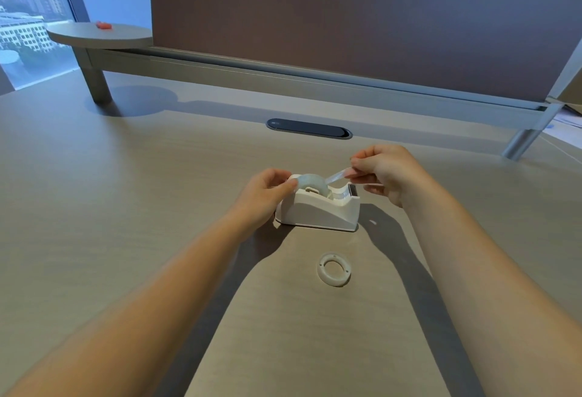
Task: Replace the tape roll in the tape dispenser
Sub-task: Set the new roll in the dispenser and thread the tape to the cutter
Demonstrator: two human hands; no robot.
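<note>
Clear tape roll (pixel 311 183) seated in dispenser (pixel 318 209), strip prob. pinched by right hand (pixel 382 173).

Middle of desk: the tape dispenser (pixel 318 207) stands between my hands, with my left hand (pixel 267 190) on its back end and my right hand (pixel 382 169) above its cutter end.
Near side: an empty tape core (pixel 334 269) lies flat between my forearms, apart from the dispenser; bare desk (pixel 126 191) all around it.
Left: open desktop out to the shelf leg (pixel 97 84).
Far side: clear up to the cable slot (pixel 308 128); behind it the partition (pixel 346 18) closes the way.
Right: open surface up to a metal post (pixel 522 141).
</note>
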